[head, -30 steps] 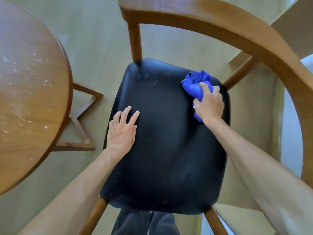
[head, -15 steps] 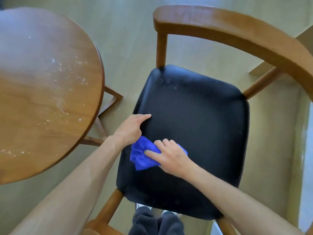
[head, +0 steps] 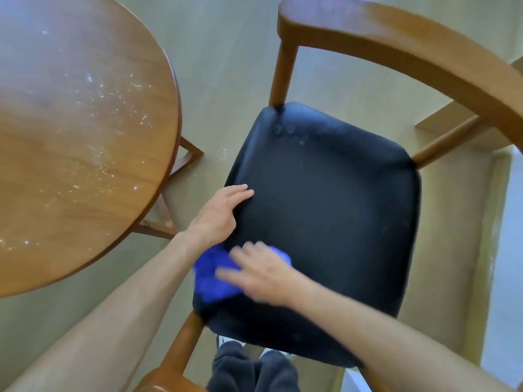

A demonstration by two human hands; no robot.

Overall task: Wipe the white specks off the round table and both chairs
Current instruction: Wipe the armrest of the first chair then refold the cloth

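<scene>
Since half a second ago, the right hand (head: 263, 274) and the cloth (head: 215, 274) have slid a little nearer the seat's front left corner, and both now show as a blur. A second ago that hand had the cloth bunched up at the seat's far right corner, so it has crossed the whole seat (head: 325, 222). The left hand (head: 218, 216) sits about where it was half a second ago, at the seat's left edge.

Right now the right hand lies flat over the blue cloth, fingers spread, pressing it onto the black seat near the front left corner; part of the cloth sticks out to the left of the hand. Blur makes it hard to say whether any finger curls around the cloth. The left hand is open, holding nothing, its fingers (head: 240, 192) resting on the seat's left edge and pointing right.

Faint pale marks show near the seat's back edge. The chair (head: 396, 49) has a curved wooden back rail above the seat. To the left stands the round table (head: 70, 165), its wooden top dotted with white specks (head: 119, 100), mostly toward its right half. A few specks also lie on the floor (head: 226, 66) between table and chair. Dark trouser legs (head: 252, 369) show below the seat's front edge.
</scene>
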